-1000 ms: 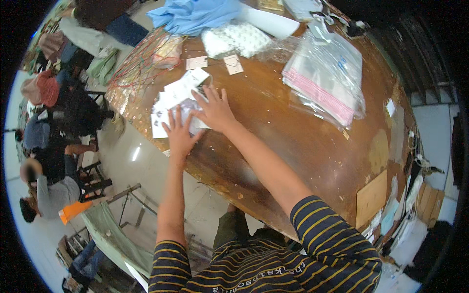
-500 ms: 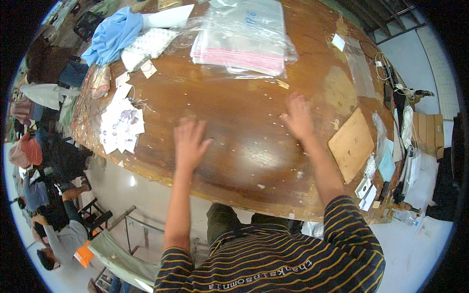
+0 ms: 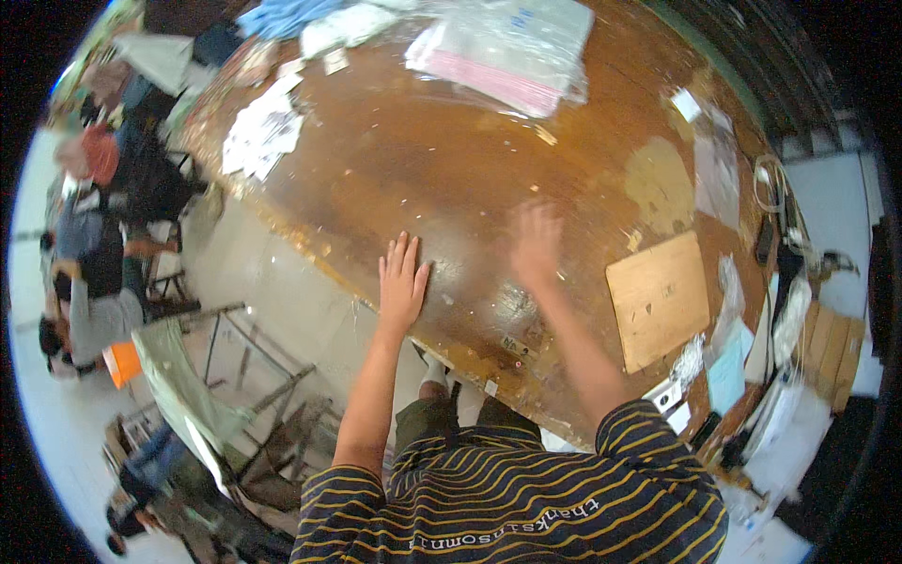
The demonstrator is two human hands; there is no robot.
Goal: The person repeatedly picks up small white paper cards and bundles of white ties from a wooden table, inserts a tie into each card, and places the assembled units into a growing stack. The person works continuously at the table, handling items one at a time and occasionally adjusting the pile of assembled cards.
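Observation:
My left hand (image 3: 403, 280) lies flat near the front edge of the brown wooden table (image 3: 423, 164), fingers stretched out and nothing in it. To its right, my right hand (image 3: 536, 246) is over the tabletop, blurred by motion. Its fingers look outstretched, and no object shows in it; whether it touches the wood I cannot tell. Beyond both hands, at the far side, lies a stack of clear plastic bags (image 3: 512, 47) with a pink edge. A flat square wooden board (image 3: 660, 303) rests to the right of my right hand.
White paper tags (image 3: 261, 136) are heaped at the table's left, with blue cloth (image 3: 282, 17) behind them. Cables (image 3: 770, 183) and a light-blue sheet (image 3: 726, 376) line the right edge. A metal-framed rack with green cloth (image 3: 193, 376) stands on the floor at left; people sit farther off.
The view has turned, and the tabletop things sit higher in it. My left hand is now closer to the table's front edge. My right hand has moved left, nearer the left one.

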